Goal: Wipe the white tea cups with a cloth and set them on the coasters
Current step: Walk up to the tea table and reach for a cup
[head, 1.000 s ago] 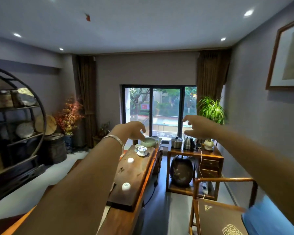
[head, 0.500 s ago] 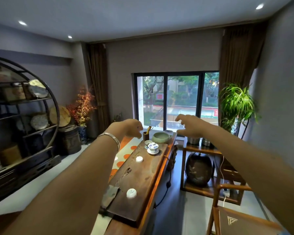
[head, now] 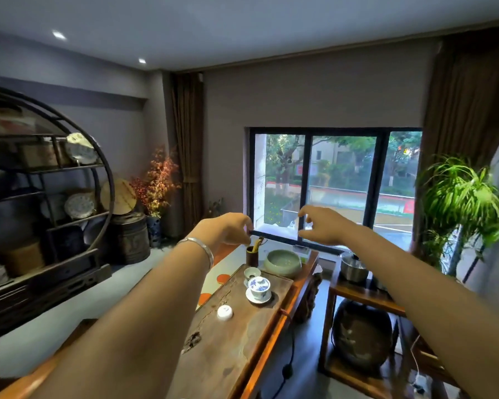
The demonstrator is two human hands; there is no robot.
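Both hands have dropped closer to the counter [head: 260,347]: left hand [head: 231,227] loosely curled and empty, right hand [head: 319,226] spread, holding nothing. One upturned white tea cup [head: 224,313] sits at 6 o'clock below them. Reach down gently, avoiding the gaiwan [head: 259,289] at its 2 o'clock; room lies leftward.

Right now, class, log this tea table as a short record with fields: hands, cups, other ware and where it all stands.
left hand: raised above the table's far end, fingers loosely curled, holds nothing
right hand: raised, fingers spread, holds nothing
white tea cup: upside down on the wooden tea tray, untouched
lidded blue-and-white cup: on its saucer, beyond the white tea cup
green bowl: at the tray's far end
cloth: not in view
coasters: cannot tell
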